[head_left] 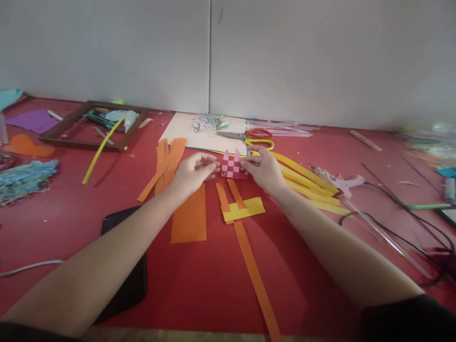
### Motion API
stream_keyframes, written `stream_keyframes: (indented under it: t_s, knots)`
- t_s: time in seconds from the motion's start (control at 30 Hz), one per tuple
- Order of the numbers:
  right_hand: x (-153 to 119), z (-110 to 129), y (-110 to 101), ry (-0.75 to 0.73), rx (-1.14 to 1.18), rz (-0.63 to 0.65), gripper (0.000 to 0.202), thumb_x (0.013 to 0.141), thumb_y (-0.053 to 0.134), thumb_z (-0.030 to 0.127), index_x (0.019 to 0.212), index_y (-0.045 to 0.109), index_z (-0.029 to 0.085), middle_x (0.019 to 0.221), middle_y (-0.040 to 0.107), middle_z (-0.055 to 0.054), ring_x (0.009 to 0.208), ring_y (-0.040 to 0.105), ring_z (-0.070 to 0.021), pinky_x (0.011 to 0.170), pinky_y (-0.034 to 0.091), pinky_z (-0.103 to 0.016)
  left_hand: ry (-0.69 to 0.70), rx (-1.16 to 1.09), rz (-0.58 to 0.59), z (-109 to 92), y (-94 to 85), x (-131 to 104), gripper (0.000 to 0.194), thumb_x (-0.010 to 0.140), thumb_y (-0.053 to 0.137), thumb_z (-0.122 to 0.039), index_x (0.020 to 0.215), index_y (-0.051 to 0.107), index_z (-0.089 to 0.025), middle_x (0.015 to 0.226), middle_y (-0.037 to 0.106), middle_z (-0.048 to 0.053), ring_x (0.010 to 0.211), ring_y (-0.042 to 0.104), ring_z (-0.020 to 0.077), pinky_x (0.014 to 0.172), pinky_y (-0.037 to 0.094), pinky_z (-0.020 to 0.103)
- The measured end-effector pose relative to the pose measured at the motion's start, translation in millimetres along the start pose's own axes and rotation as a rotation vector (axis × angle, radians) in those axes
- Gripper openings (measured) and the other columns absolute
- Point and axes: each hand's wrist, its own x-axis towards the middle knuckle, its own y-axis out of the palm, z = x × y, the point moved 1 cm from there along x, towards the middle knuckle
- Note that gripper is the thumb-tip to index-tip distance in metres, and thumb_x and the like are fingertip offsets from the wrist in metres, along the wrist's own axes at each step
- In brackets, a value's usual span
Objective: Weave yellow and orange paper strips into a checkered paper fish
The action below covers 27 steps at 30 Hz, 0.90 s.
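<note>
Between my hands is a small woven piece (231,166) in a pink and red check, with pointed strips at its top and a small eye at its lower left. My left hand (199,172) is closed beside its left edge, thumb and fingertips together; whether they grip it is hard to see. My right hand (261,166) pinches its right edge. Just below, a yellow strip (245,210) lies across short orange strips (235,194). A long orange strip (254,275) runs toward the table's front edge. Under my left wrist lies a wide orange sheet (188,221).
Scissors (231,135) rest on a pale board (174,128) at the back. Yellow strips (306,180) and a glue gun (342,183) with a cable are at right. A wooden frame (64,128), blue shreds (26,180) and a black tablet-like object (131,280) lie left.
</note>
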Motion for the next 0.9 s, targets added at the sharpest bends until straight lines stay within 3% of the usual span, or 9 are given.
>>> stream_keyframes:
  t_s: [0.13,0.4,0.67,0.8,0.9]
  knots:
    - [0,3,0,0.031,0.034,-0.016,0.036,0.079,0.066,0.023,0.111,0.05,0.022,0.083,0.072,0.001,0.066,0.066,-0.0137,0.062,0.054,-0.03,0.049,0.057,0.011,4,-2.2,2,0.006,0.087,0.06,-0.017,0.093,0.06,-0.017,0.105,0.072,0.011,0.096,0.071,0.0199,0.082,0.06,0.036]
    - [1,-1,0,-0.005,-0.036,-0.001,0.036,0.08,0.062,0.023,0.115,0.051,0.022,0.09,0.073,-0.003,0.07,0.068,-0.0158,0.065,0.055,-0.032,0.311,0.366,0.06,12,-4.9,7,0.009,0.084,0.064,-0.019,0.092,0.06,-0.017,0.1,0.073,0.008,0.093,0.07,0.0179,0.087,0.056,0.036]
    - [-1,-5,-2,-0.247,-0.397,-0.006,0.044,0.085,0.054,0.019,0.127,0.048,0.027,0.107,0.072,-0.005,0.093,0.068,-0.0224,0.086,0.053,-0.045,0.313,0.374,0.059,11,-5.4,7,0.01,0.083,0.063,-0.018,0.093,0.061,-0.017,0.098,0.073,0.008,0.091,0.07,0.0171,0.087,0.056,0.035]
    - [-3,-1,-2,-0.278,-0.44,0.005,0.049,0.083,0.051,0.013,0.13,0.047,0.026,0.113,0.07,-0.007,0.102,0.066,-0.0239,0.088,0.053,-0.045,0.316,0.37,0.066,11,-5.3,8,0.01,0.083,0.063,-0.017,0.093,0.061,-0.018,0.098,0.073,0.008,0.091,0.07,0.0171,0.086,0.056,0.035]
    - [-3,-1,-1,-0.255,-0.39,0.015,0.047,0.082,0.052,0.012,0.127,0.049,0.025,0.11,0.069,-0.007,0.095,0.067,-0.022,0.086,0.054,-0.042,0.321,0.367,0.063,11,-5.0,7,0.008,0.084,0.062,-0.017,0.091,0.061,-0.018,0.097,0.073,0.007,0.09,0.069,0.0164,0.086,0.056,0.034]
